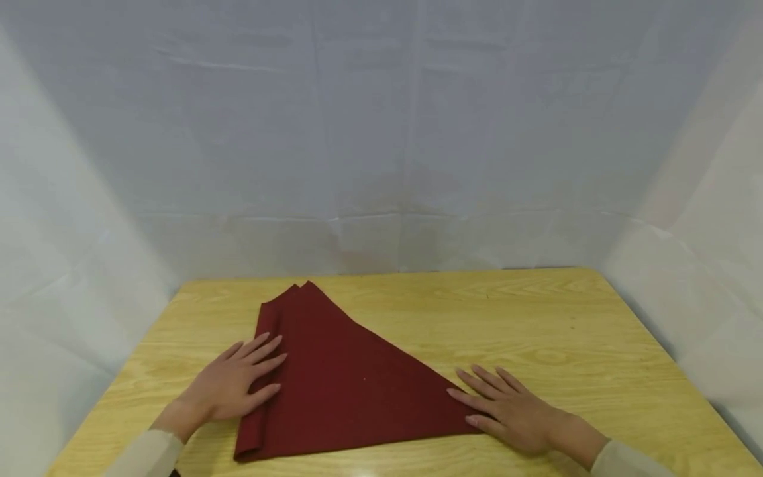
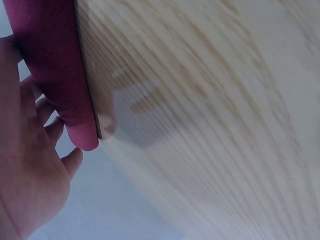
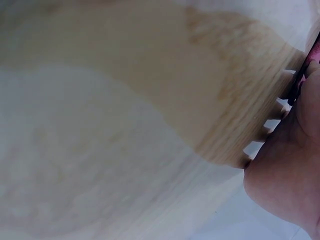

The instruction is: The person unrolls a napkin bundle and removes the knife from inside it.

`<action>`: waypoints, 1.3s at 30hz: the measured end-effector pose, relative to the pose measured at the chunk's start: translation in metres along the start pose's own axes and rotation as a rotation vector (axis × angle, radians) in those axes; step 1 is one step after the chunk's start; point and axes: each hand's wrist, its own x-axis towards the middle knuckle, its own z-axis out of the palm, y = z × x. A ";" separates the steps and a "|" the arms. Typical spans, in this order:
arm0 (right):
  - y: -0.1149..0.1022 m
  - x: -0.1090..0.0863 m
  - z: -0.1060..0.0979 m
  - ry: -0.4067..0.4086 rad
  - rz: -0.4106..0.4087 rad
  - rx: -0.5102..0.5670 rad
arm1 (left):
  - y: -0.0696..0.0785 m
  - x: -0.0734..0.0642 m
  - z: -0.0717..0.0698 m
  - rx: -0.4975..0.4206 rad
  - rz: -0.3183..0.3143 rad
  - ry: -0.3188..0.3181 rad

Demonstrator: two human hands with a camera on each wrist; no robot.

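Note:
A dark red cloth [image 1: 346,377] lies on the wooden table, roughly triangular, with a rolled or folded band along its left side. My left hand [image 1: 229,381] rests on that band, fingers spread and straight across it. In the left wrist view the rounded edge of the cloth [image 2: 62,75] shows beside the fingers. At the cloth's right-hand corner lies my right hand [image 1: 518,411], palm down with fingers spread; its thumb and forefinger touch the corner. Only a sliver of cloth [image 3: 315,52] appears in the right wrist view, mostly hidden by the hand.
The light wooden table [image 1: 536,318] extends behind the cloth and to both sides. Pale hanging sheeting [image 1: 381,132] encloses the table at the back, left and right.

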 end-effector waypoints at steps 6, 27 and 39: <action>0.000 -0.001 -0.001 0.016 -0.023 -0.030 | -0.007 -0.012 -0.004 0.017 -0.049 0.015; 0.002 -0.003 0.002 0.012 0.002 0.020 | -0.009 -0.023 -0.005 -0.012 -0.085 0.026; 0.003 -0.004 0.003 0.014 0.009 0.053 | 0.000 -0.017 -0.005 0.020 -0.031 -0.042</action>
